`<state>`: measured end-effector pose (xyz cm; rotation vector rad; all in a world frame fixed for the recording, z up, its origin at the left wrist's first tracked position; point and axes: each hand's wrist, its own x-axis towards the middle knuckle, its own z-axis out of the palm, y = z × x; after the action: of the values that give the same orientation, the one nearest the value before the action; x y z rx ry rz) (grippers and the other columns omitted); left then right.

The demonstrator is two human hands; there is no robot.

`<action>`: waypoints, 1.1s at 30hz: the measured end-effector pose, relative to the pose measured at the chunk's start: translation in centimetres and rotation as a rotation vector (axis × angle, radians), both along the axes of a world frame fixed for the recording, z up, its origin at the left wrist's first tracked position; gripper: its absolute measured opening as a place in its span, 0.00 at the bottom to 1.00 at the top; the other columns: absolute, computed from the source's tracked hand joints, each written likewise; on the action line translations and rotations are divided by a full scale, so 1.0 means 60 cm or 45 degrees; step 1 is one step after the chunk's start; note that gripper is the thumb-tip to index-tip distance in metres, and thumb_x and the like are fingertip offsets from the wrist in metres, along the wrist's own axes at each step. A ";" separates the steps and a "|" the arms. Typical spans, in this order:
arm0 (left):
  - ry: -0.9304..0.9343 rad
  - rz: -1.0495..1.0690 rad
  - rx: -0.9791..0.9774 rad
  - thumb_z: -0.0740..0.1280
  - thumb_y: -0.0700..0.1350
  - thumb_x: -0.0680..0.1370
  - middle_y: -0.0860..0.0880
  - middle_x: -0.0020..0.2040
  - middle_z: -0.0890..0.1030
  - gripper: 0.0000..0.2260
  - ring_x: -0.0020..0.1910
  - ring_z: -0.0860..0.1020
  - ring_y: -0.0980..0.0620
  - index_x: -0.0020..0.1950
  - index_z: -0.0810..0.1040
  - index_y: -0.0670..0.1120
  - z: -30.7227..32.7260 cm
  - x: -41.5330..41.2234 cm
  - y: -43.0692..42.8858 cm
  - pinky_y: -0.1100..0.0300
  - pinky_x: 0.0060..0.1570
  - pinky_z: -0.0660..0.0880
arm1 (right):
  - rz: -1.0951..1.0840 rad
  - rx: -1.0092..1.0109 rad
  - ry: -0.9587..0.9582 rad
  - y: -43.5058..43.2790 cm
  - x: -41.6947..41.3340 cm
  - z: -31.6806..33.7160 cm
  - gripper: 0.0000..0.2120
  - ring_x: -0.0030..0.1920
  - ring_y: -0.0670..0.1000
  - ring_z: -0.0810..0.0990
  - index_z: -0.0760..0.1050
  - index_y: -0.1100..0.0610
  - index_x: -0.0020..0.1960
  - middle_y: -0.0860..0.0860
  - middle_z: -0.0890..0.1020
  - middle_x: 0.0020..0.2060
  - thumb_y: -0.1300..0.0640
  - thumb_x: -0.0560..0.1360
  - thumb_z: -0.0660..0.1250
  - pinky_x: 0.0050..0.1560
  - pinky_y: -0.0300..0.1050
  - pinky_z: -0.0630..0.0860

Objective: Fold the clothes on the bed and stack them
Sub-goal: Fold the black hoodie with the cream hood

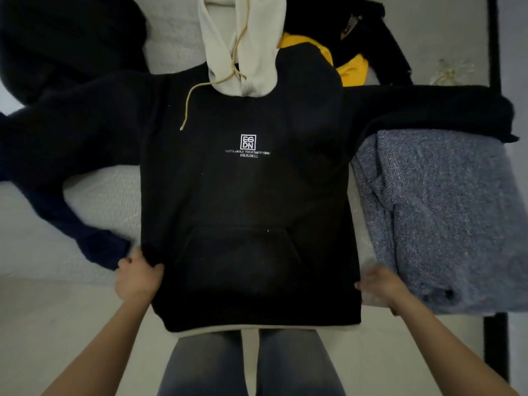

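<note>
Hoodie [248, 195] front-up on bed [108, 201] | left hand [137, 277] fingers pinching lower side edge | right hand [378, 287] fingers pinching opposite edge

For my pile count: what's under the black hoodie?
The hoodie lies on the bed, one sleeve over a folded bluish sweater; yellow cloth shows by its shoulder. Beneath its body is hidden.

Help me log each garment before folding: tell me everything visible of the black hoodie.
The black hoodie lies face up and flat on the bed, sleeves spread, hem toward the person. It looks like thick fleece, with a cream hood, a yellowish drawstring, a small white chest logo and a kangaroo pocket. Its sleeve on the person's right drapes over a folded blue-grey knit. The left hand and right hand grip its lower side edges.
</note>
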<state>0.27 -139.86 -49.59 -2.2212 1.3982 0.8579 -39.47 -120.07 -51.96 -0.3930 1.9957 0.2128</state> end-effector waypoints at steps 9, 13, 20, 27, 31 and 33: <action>0.425 -0.376 -0.274 0.63 0.46 0.77 0.42 0.72 0.60 0.25 0.70 0.60 0.41 0.73 0.61 0.46 0.022 -0.280 -0.107 0.46 0.67 0.63 | -0.722 -0.813 0.459 -0.223 -0.185 0.077 0.12 0.25 0.48 0.72 0.68 0.54 0.32 0.54 0.74 0.28 0.60 0.74 0.62 0.23 0.35 0.67; 0.571 -0.583 -0.267 0.63 0.47 0.77 0.45 0.74 0.60 0.25 0.71 0.60 0.44 0.73 0.60 0.48 0.021 -0.397 -0.138 0.48 0.68 0.63 | -0.823 -0.915 0.669 -0.263 -0.303 0.103 0.16 0.30 0.51 0.69 0.63 0.53 0.28 0.53 0.70 0.29 0.59 0.74 0.61 0.36 0.46 0.69; 0.630 -0.756 -0.225 0.61 0.48 0.78 0.42 0.74 0.57 0.26 0.72 0.58 0.42 0.74 0.58 0.47 -0.003 -0.537 -0.163 0.47 0.68 0.61 | -1.459 -0.962 0.535 -0.289 -0.437 0.095 0.21 0.41 0.50 0.73 0.68 0.63 0.65 0.55 0.73 0.51 0.59 0.74 0.65 0.43 0.42 0.74; 0.610 -0.708 -0.082 0.61 0.48 0.78 0.45 0.76 0.55 0.27 0.72 0.57 0.42 0.75 0.56 0.48 -0.025 -0.564 -0.165 0.48 0.70 0.60 | -2.087 -0.999 0.291 -0.293 -0.483 0.057 0.26 0.60 0.53 0.75 0.65 0.54 0.71 0.54 0.72 0.65 0.57 0.74 0.66 0.48 0.47 0.77; 0.635 -0.707 0.029 0.63 0.48 0.77 0.47 0.77 0.52 0.29 0.73 0.55 0.41 0.76 0.55 0.50 -0.033 -0.574 -0.176 0.49 0.70 0.58 | -2.238 -1.118 0.424 -0.306 -0.500 0.058 0.26 0.59 0.53 0.75 0.67 0.54 0.69 0.54 0.71 0.66 0.64 0.73 0.66 0.50 0.46 0.78; 0.675 -0.676 0.083 0.64 0.48 0.77 0.47 0.77 0.52 0.30 0.74 0.54 0.41 0.76 0.54 0.51 -0.032 -0.577 -0.180 0.50 0.71 0.56 | -2.114 -1.180 0.469 -0.317 -0.479 0.090 0.25 0.57 0.50 0.74 0.65 0.56 0.70 0.52 0.71 0.63 0.66 0.75 0.63 0.54 0.41 0.75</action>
<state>-34.34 -150.68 -51.53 -1.4950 2.0277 1.3062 -68.20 -139.11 -46.56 0.8660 2.0095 -1.7701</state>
